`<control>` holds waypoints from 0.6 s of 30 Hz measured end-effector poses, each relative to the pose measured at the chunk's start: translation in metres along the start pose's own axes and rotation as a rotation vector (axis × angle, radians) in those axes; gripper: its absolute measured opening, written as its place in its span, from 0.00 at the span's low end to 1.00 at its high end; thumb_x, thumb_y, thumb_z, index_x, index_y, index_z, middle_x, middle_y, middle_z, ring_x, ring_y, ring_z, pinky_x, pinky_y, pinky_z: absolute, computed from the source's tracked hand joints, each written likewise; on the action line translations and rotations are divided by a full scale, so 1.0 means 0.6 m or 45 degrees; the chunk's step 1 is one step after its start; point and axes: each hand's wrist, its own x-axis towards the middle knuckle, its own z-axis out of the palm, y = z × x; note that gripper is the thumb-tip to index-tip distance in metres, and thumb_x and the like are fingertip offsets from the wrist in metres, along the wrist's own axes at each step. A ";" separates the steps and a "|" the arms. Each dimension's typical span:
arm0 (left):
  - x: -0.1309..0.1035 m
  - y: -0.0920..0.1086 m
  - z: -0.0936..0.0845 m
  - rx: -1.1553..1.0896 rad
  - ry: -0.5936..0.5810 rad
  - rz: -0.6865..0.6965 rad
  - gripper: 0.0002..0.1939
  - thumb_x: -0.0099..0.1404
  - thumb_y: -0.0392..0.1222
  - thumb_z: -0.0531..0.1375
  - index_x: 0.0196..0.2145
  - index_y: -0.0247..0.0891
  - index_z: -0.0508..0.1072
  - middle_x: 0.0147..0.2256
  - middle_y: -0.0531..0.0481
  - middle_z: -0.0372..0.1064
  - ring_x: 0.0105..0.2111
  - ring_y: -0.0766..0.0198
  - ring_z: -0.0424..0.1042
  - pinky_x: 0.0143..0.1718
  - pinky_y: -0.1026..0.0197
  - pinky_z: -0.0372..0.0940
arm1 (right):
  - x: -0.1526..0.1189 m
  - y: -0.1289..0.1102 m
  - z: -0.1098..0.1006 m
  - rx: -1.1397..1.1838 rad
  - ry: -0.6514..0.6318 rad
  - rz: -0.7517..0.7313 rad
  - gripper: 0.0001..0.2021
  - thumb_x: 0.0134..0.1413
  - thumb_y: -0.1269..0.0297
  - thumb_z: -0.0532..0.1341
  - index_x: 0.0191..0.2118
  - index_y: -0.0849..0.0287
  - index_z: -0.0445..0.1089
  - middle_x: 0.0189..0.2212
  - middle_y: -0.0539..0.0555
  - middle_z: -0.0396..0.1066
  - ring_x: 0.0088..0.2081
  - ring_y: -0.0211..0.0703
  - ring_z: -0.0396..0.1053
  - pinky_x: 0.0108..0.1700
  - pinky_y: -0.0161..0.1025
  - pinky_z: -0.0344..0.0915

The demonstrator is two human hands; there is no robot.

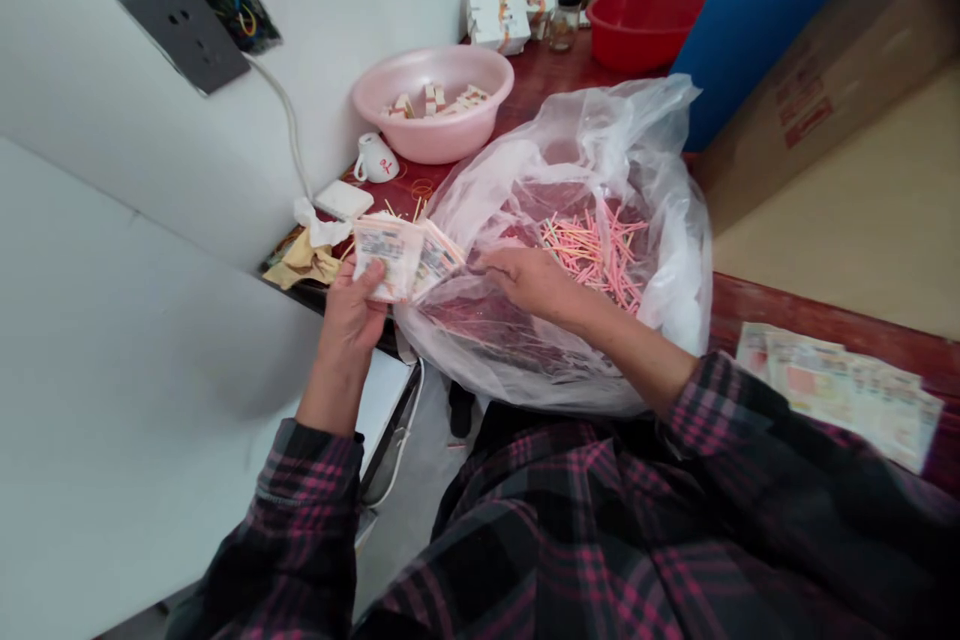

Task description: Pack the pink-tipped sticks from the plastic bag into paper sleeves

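Printed packets (388, 255) are fanned out in my left hand (356, 305), its thumb pressed on top of them. My right hand (529, 280) is closed at the right edge of the fan, over the near left part of a clear plastic bag (679, 250); what its fingers pinch is too small to make out. Inside the open bag lies a loose heap of thin pink and yellowish sticks (600, 245). More printed packets (840, 385) lie spread on the red table (765, 292) at the right.
A pink basin (435, 140) with small bundles, a white cup (376, 158), a white box (345, 200), a glass jar (564, 25) and a red basin (637, 25) stand behind. A large cardboard box (832, 140) borders the right side; a wall (225, 150) is at left.
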 end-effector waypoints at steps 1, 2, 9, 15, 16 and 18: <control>0.004 0.009 -0.001 -0.027 0.022 0.053 0.23 0.56 0.41 0.79 0.48 0.40 0.80 0.52 0.43 0.84 0.57 0.52 0.81 0.62 0.53 0.76 | 0.008 -0.007 0.007 -0.043 -0.064 0.018 0.16 0.73 0.66 0.55 0.52 0.56 0.82 0.53 0.60 0.84 0.55 0.55 0.80 0.60 0.50 0.73; 0.008 0.017 -0.002 -0.050 0.049 0.096 0.22 0.57 0.40 0.79 0.48 0.40 0.80 0.54 0.43 0.83 0.60 0.52 0.80 0.65 0.53 0.74 | 0.014 -0.011 0.014 -0.089 -0.109 0.031 0.14 0.73 0.64 0.58 0.52 0.57 0.81 0.53 0.62 0.83 0.55 0.57 0.80 0.60 0.50 0.72; 0.014 0.025 -0.014 -0.098 0.326 0.134 0.18 0.67 0.34 0.72 0.54 0.42 0.79 0.58 0.44 0.82 0.66 0.53 0.76 0.69 0.51 0.72 | -0.018 0.000 0.031 0.264 0.079 0.069 0.07 0.62 0.69 0.66 0.31 0.56 0.78 0.38 0.59 0.83 0.47 0.56 0.80 0.62 0.54 0.71; 0.030 0.010 -0.036 -0.106 0.456 0.136 0.18 0.66 0.32 0.71 0.53 0.41 0.78 0.56 0.44 0.83 0.60 0.54 0.81 0.62 0.53 0.77 | -0.059 0.056 -0.058 1.057 0.689 0.262 0.09 0.62 0.55 0.66 0.44 0.50 0.79 0.45 0.53 0.84 0.52 0.51 0.81 0.61 0.53 0.76; 0.034 0.007 -0.036 -0.085 0.440 0.132 0.19 0.64 0.33 0.73 0.51 0.40 0.78 0.55 0.44 0.84 0.58 0.54 0.82 0.61 0.53 0.78 | -0.061 0.066 -0.072 1.215 0.842 0.282 0.08 0.59 0.55 0.68 0.43 0.48 0.78 0.46 0.52 0.84 0.54 0.52 0.81 0.62 0.54 0.76; 0.038 -0.002 -0.029 -0.024 0.365 0.096 0.21 0.58 0.34 0.76 0.48 0.40 0.79 0.52 0.43 0.84 0.54 0.52 0.83 0.57 0.54 0.79 | -0.066 0.083 -0.095 1.369 1.057 0.299 0.06 0.56 0.56 0.69 0.40 0.46 0.78 0.48 0.53 0.84 0.59 0.53 0.79 0.64 0.55 0.75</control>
